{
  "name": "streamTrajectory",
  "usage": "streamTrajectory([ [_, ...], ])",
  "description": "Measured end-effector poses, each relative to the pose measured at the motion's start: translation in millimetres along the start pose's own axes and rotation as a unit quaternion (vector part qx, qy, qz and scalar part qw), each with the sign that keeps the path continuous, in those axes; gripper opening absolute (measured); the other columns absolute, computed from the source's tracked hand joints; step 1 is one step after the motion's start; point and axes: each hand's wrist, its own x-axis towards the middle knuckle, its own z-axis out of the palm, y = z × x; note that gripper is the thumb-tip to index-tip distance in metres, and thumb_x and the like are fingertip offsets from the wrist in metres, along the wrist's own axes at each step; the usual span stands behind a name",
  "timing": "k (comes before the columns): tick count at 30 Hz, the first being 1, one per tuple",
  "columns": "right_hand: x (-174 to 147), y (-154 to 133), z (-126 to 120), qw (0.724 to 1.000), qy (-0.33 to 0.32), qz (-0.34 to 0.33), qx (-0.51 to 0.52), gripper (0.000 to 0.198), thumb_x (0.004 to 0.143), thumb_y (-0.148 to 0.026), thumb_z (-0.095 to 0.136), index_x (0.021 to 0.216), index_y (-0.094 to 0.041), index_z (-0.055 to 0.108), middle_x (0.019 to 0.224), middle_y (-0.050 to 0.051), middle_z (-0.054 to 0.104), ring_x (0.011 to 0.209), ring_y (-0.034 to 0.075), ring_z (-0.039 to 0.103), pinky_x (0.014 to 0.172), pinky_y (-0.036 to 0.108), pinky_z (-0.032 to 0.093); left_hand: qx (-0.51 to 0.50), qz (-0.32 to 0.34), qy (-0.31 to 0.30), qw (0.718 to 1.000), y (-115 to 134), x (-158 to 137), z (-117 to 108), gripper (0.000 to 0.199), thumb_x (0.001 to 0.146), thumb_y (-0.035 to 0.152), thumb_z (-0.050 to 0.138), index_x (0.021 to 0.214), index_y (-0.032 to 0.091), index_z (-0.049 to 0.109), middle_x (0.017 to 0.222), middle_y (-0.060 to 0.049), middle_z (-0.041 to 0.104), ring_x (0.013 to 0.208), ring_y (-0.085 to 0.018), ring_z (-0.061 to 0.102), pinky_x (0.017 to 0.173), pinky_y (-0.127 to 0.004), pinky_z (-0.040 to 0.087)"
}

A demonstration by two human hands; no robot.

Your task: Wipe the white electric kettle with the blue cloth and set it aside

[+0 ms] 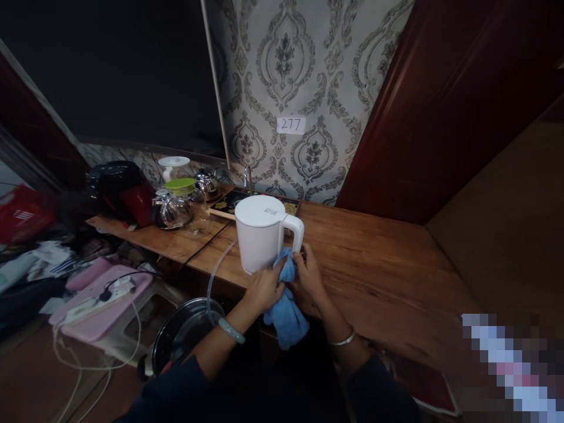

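White kettle (258,244) appears to stand upright close to the front edge of the worktop (379,252), its handle (298,226) jutting out at about 3 o'clock, taking 12 as the patterned wall (328,70). The left hand (263,289) comes in at 6 o'clock, its fingers clamped on a blue cloth (287,323) bunched at 5 o'clock, against the kettle's side near the handle's lower end. The right hand (311,273) sits at 4 o'clock by the foot of the handle; its fingers are curled, but I cannot tell whether they grip the handle, the cloth or both.

Cloth work around this handle should go best with 1 hand steadying the kettle while the other draws 1 flat fold snugly along each surface, into the narrow gap. Pressure is better kept light and directed toward 12, since the front edge is so near. The loose tail hanging at 5 o'clock would be safer gathered up, and the clear hose (212,282) at 8 o'clock left slack so it does not snag.
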Motion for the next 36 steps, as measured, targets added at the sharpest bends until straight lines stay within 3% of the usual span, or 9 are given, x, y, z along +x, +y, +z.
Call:
streamTrajectory([
  [6, 1.4, -0.4, 1.2, 1.000, 0.003, 0.002, -0.002, 0.032, 0.088, -0.051, 0.053, 0.106, -0.025, 0.059, 0.080, -0.001, 0.065, 0.075, 0.022, 0.061, 0.072, 0.033, 0.048, 0.005, 0.002, -0.012, 1.000, -3.4, -19.9, 15.7, 0.061, 0.085, 0.018, 0.055, 0.146, 0.020, 0.053, 0.125, -0.018, 0.067, 0.109, -0.034, 0.069, 0.096, -0.049, 0.053],
  [10, -0.6, 2.0, -2.2, 1.000, 0.005, 0.011, 0.010, 0.039, 0.088, -0.053, 0.056, 0.112, -0.024, 0.061, 0.085, 0.001, 0.068, 0.080, 0.023, 0.064, 0.078, 0.037, 0.052, -0.144, 0.024, 0.017, 0.989, -13.5, -29.9, 8.9, 0.053, 0.082, 0.015, 0.053, 0.134, 0.022, 0.063, 0.116, -0.008, 0.074, 0.109, -0.027, 0.069, 0.100, -0.042, 0.053],
  [15, -35.3, -0.4, -17.5, 0.998, 0.009, 0.036, 0.058, 0.054, 0.084, -0.057, 0.067, 0.127, -0.025, 0.060, 0.124, 0.011, 0.070, 0.112, 0.029, 0.066, 0.097, 0.046, 0.053, -0.294, 0.062, 0.114, 0.947, -2.7, -33.7, -3.2, 0.061, 0.084, 0.017, 0.048, 0.144, 0.019, 0.053, 0.141, -0.008, 0.065, 0.129, -0.025, 0.060, 0.114, -0.043, 0.045],
  [19, -72.2, -8.6, -29.2, 0.992, -0.030, 0.046, 0.111, 0.061, 0.077, -0.054, 0.078, 0.129, -0.025, 0.064, 0.133, 0.012, 0.069, 0.124, 0.032, 0.063, 0.104, 0.049, 0.051, -0.305, 0.126, 0.104, 0.938, 32.2, -28.4, 7.4, 0.074, 0.082, 0.019, 0.054, 0.153, 0.011, 0.040, 0.153, -0.018, 0.052, 0.142, -0.029, 0.049, 0.119, -0.049, 0.040],
  [24, -78.6, -2.9, -61.7, 0.975, 0.125, 0.137, 0.125, 0.039, 0.076, -0.050, 0.078, 0.104, -0.024, 0.075, 0.100, 0.008, 0.080, 0.091, 0.031, 0.074, 0.083, 0.047, 0.059, -0.336, 0.186, 0.054, 0.922, 49.6, -15.2, -4.7, 0.063, 0.081, 0.021, 0.061, 0.144, 0.018, 0.056, 0.139, -0.014, 0.065, 0.128, -0.030, 0.061, 0.109, -0.047, 0.051],
  [26, -71.8, 3.8, -79.9, 0.963, 0.183, 0.160, 0.116, 0.036, 0.074, -0.048, 0.079, 0.100, -0.024, 0.076, 0.092, 0.006, 0.080, 0.082, 0.028, 0.074, 0.074, 0.042, 0.060, -0.366, 0.136, 0.123, 0.912, 42.2, -6.3, -15.2, 0.042, 0.088, 0.026, 0.056, 0.128, 0.018, 0.067, 0.123, -0.012, 0.072, 0.113, -0.027, 0.069, 0.099, -0.043, 0.056],
  [29, -58.7, 11.4, -100.7, 0.951, 0.236, 0.174, 0.094, 0.039, 0.070, -0.049, 0.080, 0.098, -0.023, 0.075, 0.089, 0.005, 0.079, 0.080, 0.027, 0.073, 0.073, 0.040, 0.058, -0.418, 0.059, 0.207, 0.883, 32.9, 10.8, -20.6, 0.048, 0.093, 0.035, 0.055, 0.135, 0.014, 0.060, 0.133, -0.016, 0.067, 0.118, -0.027, 0.066, 0.100, -0.041, 0.056],
  [32, -44.6, 15.2, -109.7, 0.956, 0.252, 0.145, 0.030, 0.043, 0.069, -0.052, 0.077, 0.097, -0.020, 0.073, 0.091, 0.006, 0.077, 0.084, 0.028, 0.072, 0.080, 0.043, 0.057, -0.481, 0.049, 0.200, 0.852, 39.0, 30.3, -14.9, 0.061, 0.094, 0.042, 0.056, 0.148, 0.015, 0.048, 0.148, -0.015, 0.058, 0.134, -0.028, 0.056, 0.109, -0.042, 0.049],
  [36, -31.2, 27.5, -110.2, 0.966, 0.232, -0.001, -0.115, 0.046, 0.077, -0.050, 0.068, 0.110, -0.018, 0.070, 0.114, 0.011, 0.073, 0.108, 0.031, 0.066, 0.101, 0.050, 0.049, -0.553, 0.039, 0.258, 0.791, 61.7, 53.2, -9.2, 0.048, 0.097, 0.052, 0.052, 0.130, 0.019, 0.060, 0.134, -0.013, 0.066, 0.128, -0.027, 0.058, 0.112, -0.042, 0.045],
])
